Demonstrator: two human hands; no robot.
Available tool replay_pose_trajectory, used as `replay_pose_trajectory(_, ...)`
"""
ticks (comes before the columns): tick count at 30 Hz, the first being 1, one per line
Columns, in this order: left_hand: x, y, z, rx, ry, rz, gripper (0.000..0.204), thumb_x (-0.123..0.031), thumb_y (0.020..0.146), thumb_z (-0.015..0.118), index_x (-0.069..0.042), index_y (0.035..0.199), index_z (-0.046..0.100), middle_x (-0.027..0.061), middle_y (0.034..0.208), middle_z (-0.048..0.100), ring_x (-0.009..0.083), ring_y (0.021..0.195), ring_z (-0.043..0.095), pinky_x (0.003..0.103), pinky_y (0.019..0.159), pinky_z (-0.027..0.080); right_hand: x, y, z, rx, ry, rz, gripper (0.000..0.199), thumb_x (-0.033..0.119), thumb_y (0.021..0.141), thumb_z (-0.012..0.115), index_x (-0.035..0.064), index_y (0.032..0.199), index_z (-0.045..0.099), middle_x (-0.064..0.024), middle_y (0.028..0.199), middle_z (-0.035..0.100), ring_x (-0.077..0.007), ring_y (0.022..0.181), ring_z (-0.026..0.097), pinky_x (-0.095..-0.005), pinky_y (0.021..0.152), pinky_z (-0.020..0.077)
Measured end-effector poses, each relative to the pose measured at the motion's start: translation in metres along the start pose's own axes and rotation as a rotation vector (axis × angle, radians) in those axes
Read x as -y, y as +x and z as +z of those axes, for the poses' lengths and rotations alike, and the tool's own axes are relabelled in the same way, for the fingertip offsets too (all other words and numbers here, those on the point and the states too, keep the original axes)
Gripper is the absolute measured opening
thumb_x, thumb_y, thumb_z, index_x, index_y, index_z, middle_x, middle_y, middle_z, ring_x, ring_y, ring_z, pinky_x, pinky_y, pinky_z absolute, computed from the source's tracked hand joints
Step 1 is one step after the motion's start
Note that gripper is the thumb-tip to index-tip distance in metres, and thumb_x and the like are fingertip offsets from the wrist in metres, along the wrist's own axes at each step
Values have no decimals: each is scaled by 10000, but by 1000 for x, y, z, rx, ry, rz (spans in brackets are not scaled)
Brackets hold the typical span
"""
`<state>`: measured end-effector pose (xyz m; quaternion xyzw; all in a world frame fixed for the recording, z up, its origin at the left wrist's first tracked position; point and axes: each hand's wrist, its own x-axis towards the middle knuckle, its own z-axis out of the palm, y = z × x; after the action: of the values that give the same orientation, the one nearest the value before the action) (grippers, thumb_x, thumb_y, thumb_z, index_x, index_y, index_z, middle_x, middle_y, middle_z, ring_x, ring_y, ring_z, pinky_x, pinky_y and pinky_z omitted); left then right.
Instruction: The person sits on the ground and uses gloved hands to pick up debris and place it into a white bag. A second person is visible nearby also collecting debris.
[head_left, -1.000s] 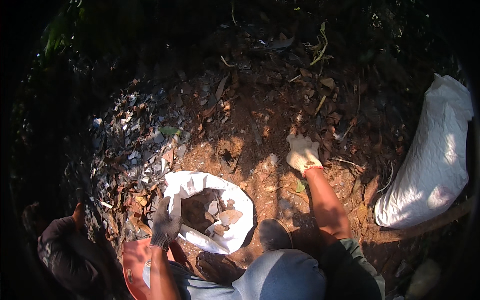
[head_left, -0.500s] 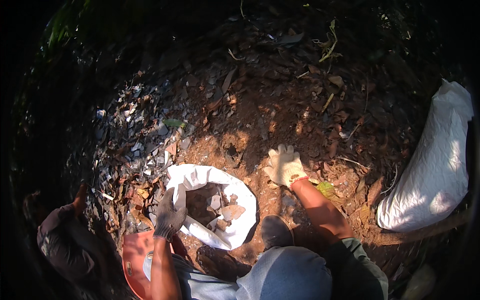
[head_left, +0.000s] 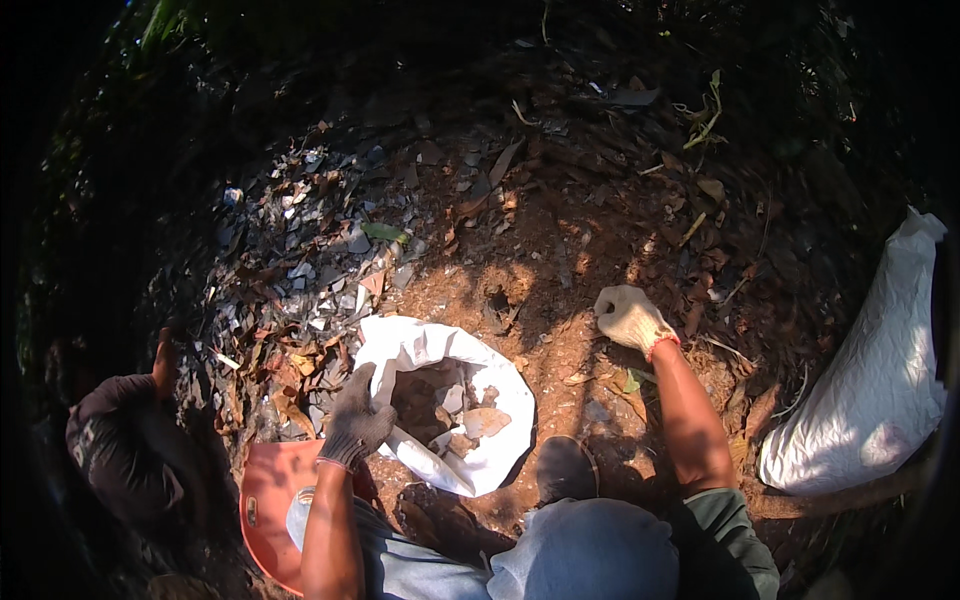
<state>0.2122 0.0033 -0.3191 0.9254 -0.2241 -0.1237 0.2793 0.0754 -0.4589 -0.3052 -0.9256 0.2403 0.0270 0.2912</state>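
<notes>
- Left hand (head_left: 357,420), dark-gloved, closes on left rim of open white sack (head_left: 507,445).
- Sack stands on bare soil (head_left: 553,340) before the person; flat shards (head_left: 487,422) inside.
- Right hand (head_left: 632,318), pale-gloved, curls above soil, right of sack; cannot tell whether it holds anything.
- Taller white sack (head_left: 850,375), far right.

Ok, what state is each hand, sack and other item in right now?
Open white sack: mouth wide, flat fragments inside
Left hand: dark-gloved, closed on that sack's rim
Right hand: pale-gloved, curled over the soil; cannot tell whether it holds anything
White sack at far right: bulging, narrowed at the top; cannot tell whether tied
Orange-red plastic item: partly hidden
</notes>
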Motion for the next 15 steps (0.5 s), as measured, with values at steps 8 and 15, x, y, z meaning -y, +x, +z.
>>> replay_pose_trajectory(8, -9, 7, 6, -14, 90, 37, 760, -190, 753, 710, 29, 1442, 475, 271, 1335, 596, 406, 1204, 620, 448, 1024, 501, 63, -40, 92, 14, 815, -139, 270, 213, 881, 697, 30, 1077, 671, -139, 1025, 723, -240, 967, 708, -348, 831, 558)
replay_pose_trajectory(15, 20, 3, -19, -114, 90, 220, 606, 7, 707, 590, -48, 1310, 580, 231, 1188, 670, 453, 1104, 646, 471, 949, 526, 96, -127, 158, -6, 277, -579, 394, 273, 888, 665, 78, 1227, 616, -195, 1272, 620, -435, 1137, 612, -493, 933, 543)
